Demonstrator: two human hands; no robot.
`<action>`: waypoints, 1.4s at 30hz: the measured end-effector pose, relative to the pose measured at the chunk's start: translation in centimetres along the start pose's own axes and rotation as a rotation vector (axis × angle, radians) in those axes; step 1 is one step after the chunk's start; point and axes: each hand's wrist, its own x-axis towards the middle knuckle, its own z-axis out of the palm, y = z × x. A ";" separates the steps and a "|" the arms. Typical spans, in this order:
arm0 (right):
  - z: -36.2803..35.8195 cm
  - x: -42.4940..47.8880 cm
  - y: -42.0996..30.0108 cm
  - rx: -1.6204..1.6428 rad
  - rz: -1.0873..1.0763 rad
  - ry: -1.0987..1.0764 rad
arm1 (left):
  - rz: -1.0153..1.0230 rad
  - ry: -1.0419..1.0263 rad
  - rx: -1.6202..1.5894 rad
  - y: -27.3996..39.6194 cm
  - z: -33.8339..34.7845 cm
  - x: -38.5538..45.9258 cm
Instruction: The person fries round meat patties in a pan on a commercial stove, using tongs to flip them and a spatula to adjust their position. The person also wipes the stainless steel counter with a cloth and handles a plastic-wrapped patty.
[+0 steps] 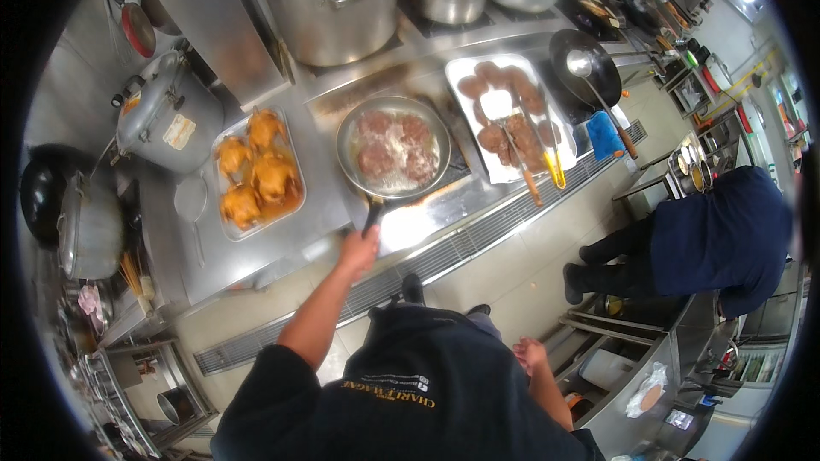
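My left hand (359, 251) is closed around the black handle of a steel frying pan (393, 192) on the stove. Several round meat patties (377, 162) lie in the pan in bubbling fat. At my side, away from the stove, hangs my right hand (530, 355), fingers loosely curled; whether they are closed is unclear, and no object shows in it. Right of the pan stands a lined tray (453, 70) of browned patties, with a wooden-handled turner (529, 184) and yellow-handled tongs (555, 169) resting on it. Left of the pan, a metal tray (301, 202) holds several whole orange-coloured birds in sauce.
Large lidded pots (333, 19) stand behind the pan. A black wok (599, 64) with a ladle sits at the right, near a blue cloth (604, 134). A skimmer (191, 198) lies at the left. A person in dark blue (711, 237) bends over a counter at the right. A floor grate (448, 246) runs along the stove.
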 end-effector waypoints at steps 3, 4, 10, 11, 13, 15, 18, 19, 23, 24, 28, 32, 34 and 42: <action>0.1 0.4 0.1 0.002 0.001 0.006 | 0.010 0.028 0.023 -0.3 0.1 0.1; 0.1 0.6 0.0 0.004 0.002 0.006 | 0.015 0.031 0.017 -0.6 0.0 0.3; -0.1 1.6 1.2 0.041 -0.020 -0.029 | 0.026 0.043 0.006 -1.1 0.5 0.3; -0.1 1.7 1.2 0.033 -0.020 -0.029 | 0.024 0.048 0.002 -1.0 0.7 0.3; -0.4 1.6 1.2 0.019 -0.019 -0.023 | 0.013 0.055 -0.008 -0.9 1.0 0.2; -0.6 1.9 1.3 0.018 -0.009 -0.023 | 0.022 0.061 -0.016 -1.2 1.2 0.5; -0.8 1.6 1.2 0.002 -0.014 -0.008 | 0.052 0.071 -0.026 -2.4 1.4 1.3; -0.8 1.4 1.1 -0.005 -0.018 0.001 | 0.050 0.075 -0.029 -2.4 1.5 1.2; -1.3 1.8 1.3 -0.027 -0.013 -0.005 | 0.060 0.030 -0.080 -3.4 1.4 2.0; -1.3 1.5 0.9 -0.033 -0.014 -0.006 | 0.064 0.032 -0.080 -3.6 1.4 2.2; -1.6 1.6 0.6 -0.015 -0.033 -0.028 | 0.052 0.030 -0.093 -4.0 1.9 2.3; -1.4 1.6 0.0 -0.026 -0.012 -0.001 | 0.087 -0.023 -0.113 -5.1 1.6 2.9; -1.3 1.2 -0.5 -0.048 -0.015 0.004 | 0.084 -0.012 -0.114 -5.2 1.7 3.0; -1.4 0.6 -1.0 -0.064 -0.007 0.010 | 0.085 0.019 -0.080 -5.0 1.7 3.1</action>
